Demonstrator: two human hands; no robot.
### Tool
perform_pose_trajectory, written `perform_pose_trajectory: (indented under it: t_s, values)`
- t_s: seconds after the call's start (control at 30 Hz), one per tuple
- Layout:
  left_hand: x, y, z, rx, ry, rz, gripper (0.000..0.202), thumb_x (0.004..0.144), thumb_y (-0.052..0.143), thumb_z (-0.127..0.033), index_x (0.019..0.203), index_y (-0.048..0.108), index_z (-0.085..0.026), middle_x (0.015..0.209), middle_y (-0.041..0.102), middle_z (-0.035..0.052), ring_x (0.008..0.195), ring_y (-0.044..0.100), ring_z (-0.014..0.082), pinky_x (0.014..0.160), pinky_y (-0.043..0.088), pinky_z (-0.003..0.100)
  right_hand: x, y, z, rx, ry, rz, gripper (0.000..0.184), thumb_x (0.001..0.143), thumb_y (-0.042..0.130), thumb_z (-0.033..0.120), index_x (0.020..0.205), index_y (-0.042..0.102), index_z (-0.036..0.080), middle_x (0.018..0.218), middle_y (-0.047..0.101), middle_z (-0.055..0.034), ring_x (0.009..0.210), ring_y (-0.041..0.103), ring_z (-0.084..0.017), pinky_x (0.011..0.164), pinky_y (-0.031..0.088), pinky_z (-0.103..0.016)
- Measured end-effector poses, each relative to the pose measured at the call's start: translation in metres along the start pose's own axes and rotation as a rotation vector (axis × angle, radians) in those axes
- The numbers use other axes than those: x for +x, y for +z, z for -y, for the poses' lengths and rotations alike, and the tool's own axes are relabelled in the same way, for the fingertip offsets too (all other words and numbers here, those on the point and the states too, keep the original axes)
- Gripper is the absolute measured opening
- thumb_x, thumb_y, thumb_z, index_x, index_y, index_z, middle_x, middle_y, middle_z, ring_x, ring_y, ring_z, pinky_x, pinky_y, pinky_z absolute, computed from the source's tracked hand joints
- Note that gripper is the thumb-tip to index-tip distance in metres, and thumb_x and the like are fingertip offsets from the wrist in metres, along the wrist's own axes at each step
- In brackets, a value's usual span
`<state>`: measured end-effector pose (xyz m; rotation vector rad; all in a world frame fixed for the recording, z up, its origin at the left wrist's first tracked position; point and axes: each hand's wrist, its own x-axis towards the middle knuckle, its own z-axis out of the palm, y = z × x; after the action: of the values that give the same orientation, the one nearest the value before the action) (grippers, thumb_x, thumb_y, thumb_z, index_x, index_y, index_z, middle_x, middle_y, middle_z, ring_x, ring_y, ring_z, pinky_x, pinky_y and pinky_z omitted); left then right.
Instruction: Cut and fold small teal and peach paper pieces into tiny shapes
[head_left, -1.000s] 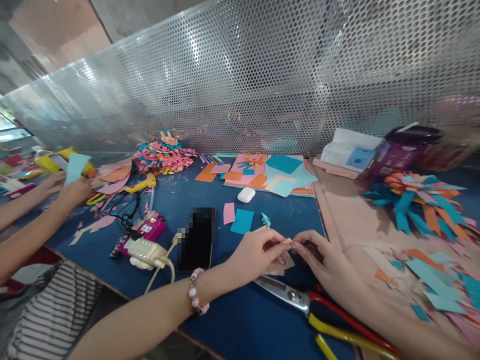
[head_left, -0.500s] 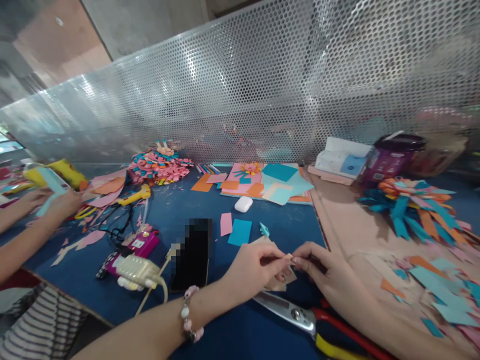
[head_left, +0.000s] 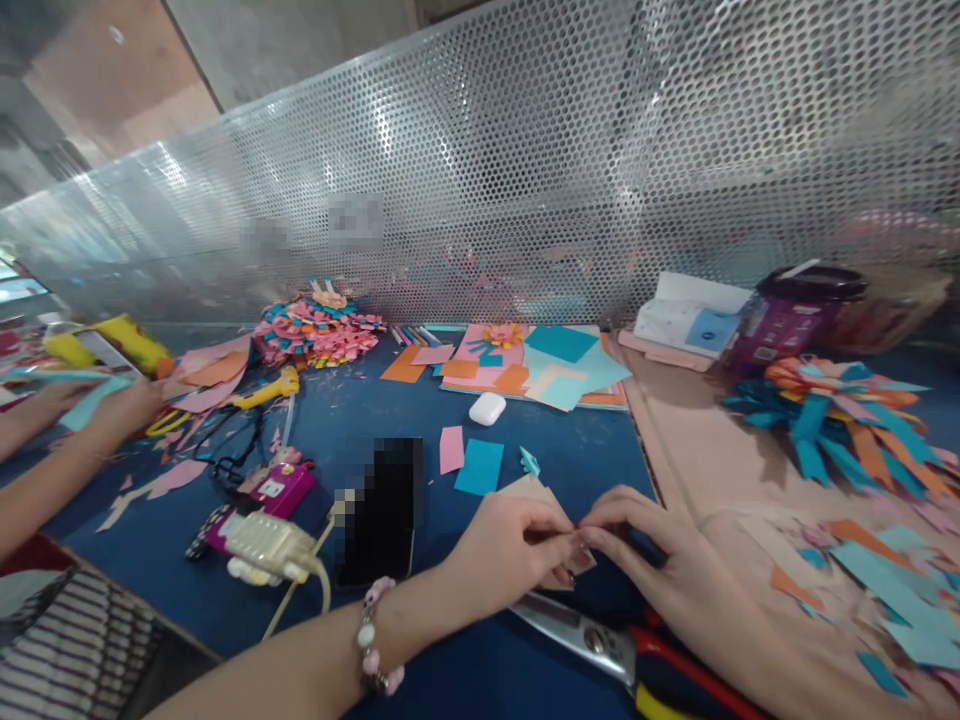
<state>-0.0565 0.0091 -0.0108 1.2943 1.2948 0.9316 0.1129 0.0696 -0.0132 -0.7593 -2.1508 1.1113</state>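
Observation:
My left hand [head_left: 517, 540], with a bead bracelet [head_left: 367, 635] at its wrist, is closed in a pinch. My right hand [head_left: 652, 555] meets it fingertip to fingertip, also pinched. Between them is a small cream paper piece, now almost wholly covered by the fingers. Beneath the left hand lie cream paper sheets [head_left: 534, 488]. Large scissors [head_left: 581, 637] with red and yellow handles rest under my right forearm. A blue paper square [head_left: 480, 466], a pink paper slip [head_left: 451, 450] and a small folded blue paper piece [head_left: 529, 461] lie just beyond my hands.
A phone [head_left: 386, 520] and a cream plug with cable [head_left: 274, 545] lie left. Behind are a white earbud case [head_left: 487, 408] and coloured papers [head_left: 562, 345]. Paper scraps [head_left: 892, 580] and a ribbon-like paper flower [head_left: 840, 410] sit right. Another person's hands [head_left: 124, 415] hold blue paper.
My fingertips have drawn closer together and slightly down, covering the cream piece that showed between them. At left, the other person's blue paper has tilted lower.

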Motion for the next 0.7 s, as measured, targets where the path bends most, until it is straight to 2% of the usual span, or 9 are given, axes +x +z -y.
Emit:
perform_pose_trajectory:
  t_s: [0.2, 0.37, 0.6, 0.7]
  values:
    - [-0.0003, 0.0000, 0.0001, 0.069, 0.054, 0.023, 0.025, 0.078, 0.061, -0.035, 0.079, 0.070, -0.012, 0.073, 0.066, 0.0062, 0.059, 0.062, 0.0128, 0.060, 0.053, 0.025, -0.0026, -0.0067, 0.0044, 0.046, 0.045, 0.072, 0.022, 0.089, 0.050, 0.033, 0.074, 0.060, 0.020, 0.080, 0.058, -0.0016, 0.078, 0.057, -0.015, 0.072, 0.044, -0.028]
    - [-0.0005, -0.0003, -0.0046, 0.035, 0.036, 0.032, 0.020, 0.076, 0.063, -0.031, 0.076, 0.068, -0.012, 0.073, 0.066, 0.0066, 0.066, 0.065, 0.0158, 0.064, 0.055, 0.027, -0.0035, -0.0091, 0.0057, 0.045, 0.072, 0.099, 0.020, 0.089, 0.050, 0.031, 0.075, 0.060, 0.021, 0.081, 0.058, -0.0008, 0.079, 0.057, -0.014, 0.072, 0.043, -0.027]
    - [-0.0012, 0.0008, -0.0066, 0.018, -0.003, 0.015, 0.027, 0.078, 0.061, -0.038, 0.078, 0.066, -0.011, 0.072, 0.065, 0.0066, 0.067, 0.067, 0.0180, 0.062, 0.056, 0.029, -0.0008, -0.0052, 0.0008, 0.031, 0.044, 0.098, 0.020, 0.091, 0.048, 0.030, 0.076, 0.057, 0.021, 0.080, 0.056, -0.0004, 0.078, 0.055, -0.014, 0.072, 0.043, -0.027]
    - [-0.0009, -0.0005, -0.0070, 0.012, -0.006, 0.039, 0.033, 0.081, 0.056, -0.042, 0.087, 0.066, -0.012, 0.067, 0.066, 0.0066, 0.062, 0.067, 0.0177, 0.059, 0.056, 0.030, -0.0013, -0.0041, -0.0008, 0.005, 0.031, 0.031, 0.019, 0.092, 0.044, 0.030, 0.082, 0.057, 0.021, 0.083, 0.057, -0.0008, 0.080, 0.055, -0.014, 0.074, 0.043, -0.027]
